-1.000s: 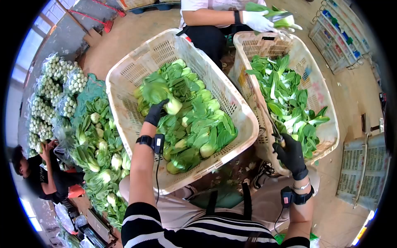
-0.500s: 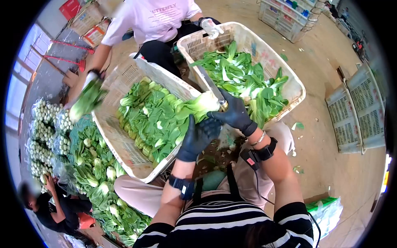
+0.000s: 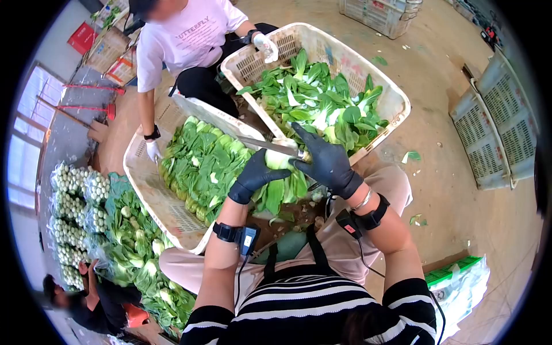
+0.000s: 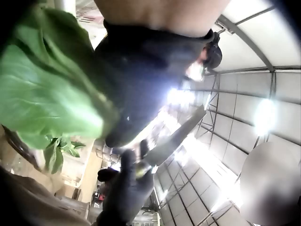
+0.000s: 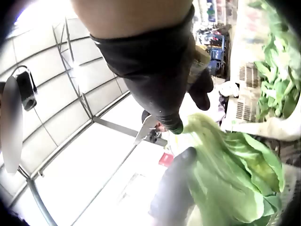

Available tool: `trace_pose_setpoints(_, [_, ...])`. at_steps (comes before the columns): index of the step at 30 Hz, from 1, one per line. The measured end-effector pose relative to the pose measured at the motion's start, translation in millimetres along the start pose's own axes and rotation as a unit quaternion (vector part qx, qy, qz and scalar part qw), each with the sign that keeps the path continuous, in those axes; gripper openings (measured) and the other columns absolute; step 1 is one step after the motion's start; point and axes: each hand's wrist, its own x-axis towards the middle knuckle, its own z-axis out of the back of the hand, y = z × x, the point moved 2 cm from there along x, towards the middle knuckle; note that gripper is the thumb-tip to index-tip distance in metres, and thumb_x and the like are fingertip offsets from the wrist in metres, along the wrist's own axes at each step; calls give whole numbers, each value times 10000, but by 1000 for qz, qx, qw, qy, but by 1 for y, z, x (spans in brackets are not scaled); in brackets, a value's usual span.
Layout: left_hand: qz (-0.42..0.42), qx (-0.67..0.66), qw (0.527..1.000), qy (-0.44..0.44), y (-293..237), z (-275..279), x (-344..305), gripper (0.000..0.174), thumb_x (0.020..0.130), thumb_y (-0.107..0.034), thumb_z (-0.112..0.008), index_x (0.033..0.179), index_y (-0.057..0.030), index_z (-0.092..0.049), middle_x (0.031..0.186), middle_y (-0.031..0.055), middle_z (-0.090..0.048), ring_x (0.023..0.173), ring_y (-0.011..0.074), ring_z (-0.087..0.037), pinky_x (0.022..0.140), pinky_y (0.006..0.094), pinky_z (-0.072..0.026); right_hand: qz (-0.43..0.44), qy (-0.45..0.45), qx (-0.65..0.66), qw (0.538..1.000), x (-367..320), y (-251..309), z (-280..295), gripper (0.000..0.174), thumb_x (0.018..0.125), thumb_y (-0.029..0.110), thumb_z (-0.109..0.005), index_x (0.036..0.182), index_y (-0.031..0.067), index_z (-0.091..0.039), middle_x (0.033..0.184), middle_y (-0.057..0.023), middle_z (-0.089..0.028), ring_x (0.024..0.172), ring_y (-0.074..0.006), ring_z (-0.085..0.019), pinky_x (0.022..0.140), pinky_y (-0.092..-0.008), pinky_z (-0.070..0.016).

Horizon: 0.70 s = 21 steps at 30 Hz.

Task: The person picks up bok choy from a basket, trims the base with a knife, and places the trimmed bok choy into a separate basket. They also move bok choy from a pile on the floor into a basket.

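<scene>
A head of bok choy (image 3: 283,190) hangs leaves down in front of me, its pale base at the top. My left hand (image 3: 257,174), in a black glove, grips it from the left. My right hand (image 3: 326,161), gloved in black too, holds a knife (image 3: 269,147) by its handle. In the head view the blade lies across the bok choy's base and points left. The left wrist view shows the knife blade (image 4: 176,136) close by the left hand. Broad leaves (image 5: 230,174) fill the right wrist view's lower right.
The left crate (image 3: 190,236) holds rows of bok choy; another person's white-gloved hand (image 3: 154,150) reaches into it. Loose leaves fill the right crate (image 3: 397,109). A bok choy pile (image 3: 135,241) lies left, near bagged pale vegetables (image 3: 72,224). Crates (image 3: 483,132) stand right.
My left hand has brought a bok choy from the left crate to the knife, and its leaves now hang down. My right hand came in from the right crate. The other person's bok choy left their hand.
</scene>
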Motion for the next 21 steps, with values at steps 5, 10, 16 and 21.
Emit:
trace_pose_setpoints(5, [-75,113,988,-78,-2,-3,11,545,645,-193,-772,1084,6,-518,1026,101,-595,916,199,-579,818,320,-457,50,-33,-102,993,-8,-20,-6,273,701,216,-598,950,112,-552,646,-73,-544,575,-260,-569,496,-379,-448])
trace_pose_setpoints(10, [-135,171,970,-111,-1,-20,19,529,637,-194,-767,1063,7,-526,992,121,-606,906,228,-590,794,339,-464,23,1,-81,996,-11,-28,-13,140,705,190,-577,801,110,-514,656,-82,-556,581,-269,-580,500,-383,-450])
trace_pose_setpoints(16, [-181,286,929,-150,-17,-29,19,537,567,-188,-777,1019,-7,-550,910,143,-621,821,282,-612,731,360,-478,-1,9,-93,996,-9,-38,-16,129,716,184,-569,792,101,-506,662,-86,-561,568,-274,-581,472,-393,-444])
trace_pose_setpoints(21, [-194,299,922,-149,-32,-26,30,562,559,-193,-772,1033,-4,-538,901,153,-616,807,286,-611,729,361,-480,43,-54,-124,990,4,-45,0,141,716,200,-571,807,102,-524,621,-80,-547,514,-264,-567,474,-373,-457])
